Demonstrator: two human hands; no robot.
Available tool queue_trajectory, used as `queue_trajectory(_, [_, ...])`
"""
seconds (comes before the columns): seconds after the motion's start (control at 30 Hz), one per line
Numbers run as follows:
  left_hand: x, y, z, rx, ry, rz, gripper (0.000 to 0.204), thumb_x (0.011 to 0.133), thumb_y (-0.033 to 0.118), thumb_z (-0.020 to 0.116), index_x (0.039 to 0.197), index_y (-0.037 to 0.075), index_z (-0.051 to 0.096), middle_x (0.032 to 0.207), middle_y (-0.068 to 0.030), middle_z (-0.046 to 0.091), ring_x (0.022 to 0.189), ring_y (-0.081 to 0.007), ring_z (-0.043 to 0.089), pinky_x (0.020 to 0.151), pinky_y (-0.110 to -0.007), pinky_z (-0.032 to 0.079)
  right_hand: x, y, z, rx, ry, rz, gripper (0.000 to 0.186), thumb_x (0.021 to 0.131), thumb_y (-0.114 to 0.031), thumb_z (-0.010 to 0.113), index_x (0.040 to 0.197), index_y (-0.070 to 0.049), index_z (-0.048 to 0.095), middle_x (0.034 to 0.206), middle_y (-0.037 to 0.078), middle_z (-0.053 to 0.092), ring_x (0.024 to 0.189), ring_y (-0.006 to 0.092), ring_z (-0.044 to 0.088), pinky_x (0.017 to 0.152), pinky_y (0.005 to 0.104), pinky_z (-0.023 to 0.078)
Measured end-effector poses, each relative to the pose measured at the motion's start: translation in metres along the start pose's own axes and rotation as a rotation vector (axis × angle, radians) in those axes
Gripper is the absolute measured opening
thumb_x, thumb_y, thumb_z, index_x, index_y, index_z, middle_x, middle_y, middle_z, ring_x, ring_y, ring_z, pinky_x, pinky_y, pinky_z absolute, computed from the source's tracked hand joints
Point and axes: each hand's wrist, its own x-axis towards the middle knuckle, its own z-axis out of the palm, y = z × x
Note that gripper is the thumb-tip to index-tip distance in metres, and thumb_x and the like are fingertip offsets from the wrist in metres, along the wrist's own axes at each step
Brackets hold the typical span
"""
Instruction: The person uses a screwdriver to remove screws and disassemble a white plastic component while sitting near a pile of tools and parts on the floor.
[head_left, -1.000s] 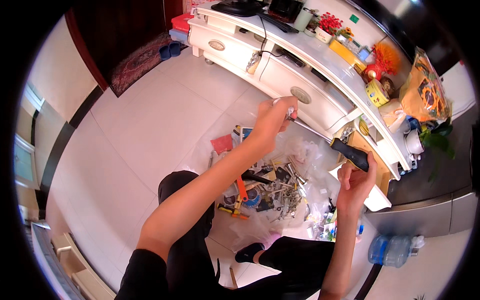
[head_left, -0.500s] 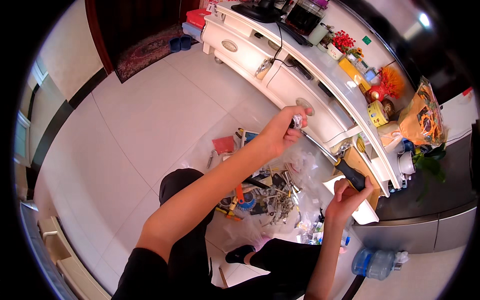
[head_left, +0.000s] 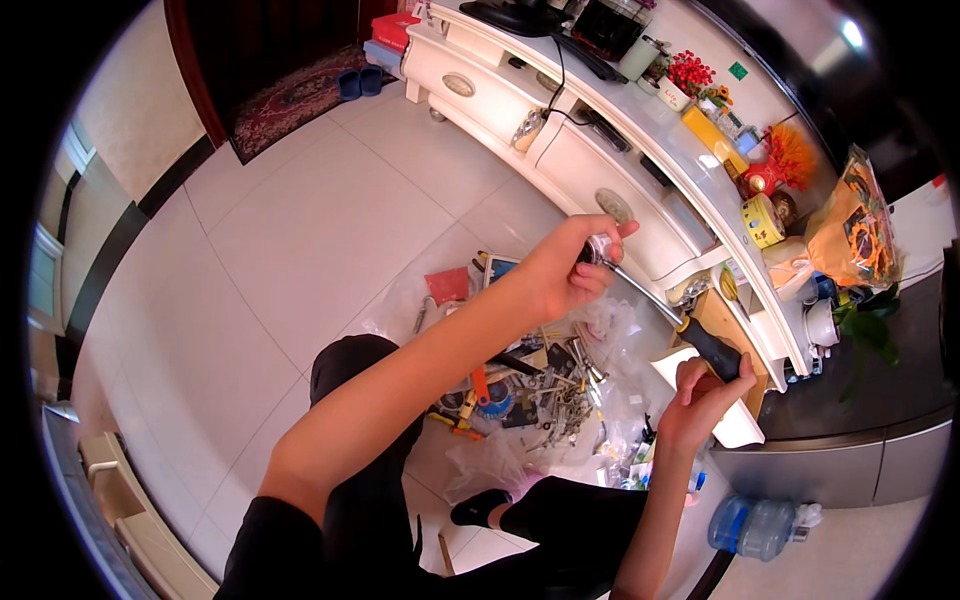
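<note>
My right hand (head_left: pixel 700 400) is closed round the butt of a screwdriver (head_left: pixel 708 345) with a black and yellow handle. The screwdriver's long metal shaft slants up and left to a small shiny metal piece, possibly a knob (head_left: pixel 598 246), pinched in the fingers of my left hand (head_left: pixel 575 268). The tip is at that piece; the exact contact is too small to tell. Both hands are held above a spread of tools and hardware (head_left: pixel 555 400) on plastic sheeting, with screws, an orange-handled tool and several loose metal parts.
A white cabinet (head_left: pixel 570 185) with oval handles runs along the right, crowded with pots, flowers and boxes on top. Its pulled-out drawer (head_left: pixel 738 425) is beside my right hand. A blue water jug (head_left: pixel 757 528) lies at lower right. My bent knee (head_left: pixel 350 365) is under my left arm.
The view has shifted slightly. Both hands keep their hold on the screwdriver and the metal piece, with only slight movement of the fingers.
</note>
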Motion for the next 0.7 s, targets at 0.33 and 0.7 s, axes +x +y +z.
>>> queue_trajectory(0.33, [-0.003, -0.008, 0.009, 0.326, 0.035, 0.049, 0.04, 0.075, 0.015, 0.053, 0.115, 0.01, 0.051, 0.063, 0.0054, 0.045, 0.04, -0.0019, 0.025, 0.036, -0.018, 0.018, 0.005, -0.005, -0.021, -0.002, -0.062, 0.032, 0.042, 0.095, -0.045, 0.033, 0.096, -0.006, 0.05, 0.045, 0.003, 0.04, 0.033, 0.0105, 0.025, 0.035, 0.0237, 0.02])
queue_trajectory(0.7, [-0.001, -0.012, 0.002, 0.394, 0.224, 0.171, 0.03, 0.073, 0.022, 0.06, 0.099, 0.008, 0.062, 0.067, -0.0001, 0.054, 0.043, -0.0034, 0.025, 0.041, -0.02, 0.018, 0.006, -0.03, -0.032, -0.14, -0.295, -0.058, 0.042, 0.089, -0.039, 0.056, 0.105, -0.005, 0.039, 0.066, 0.013, 0.057, 0.05, 0.0187, 0.055, 0.044, 0.0276, 0.043])
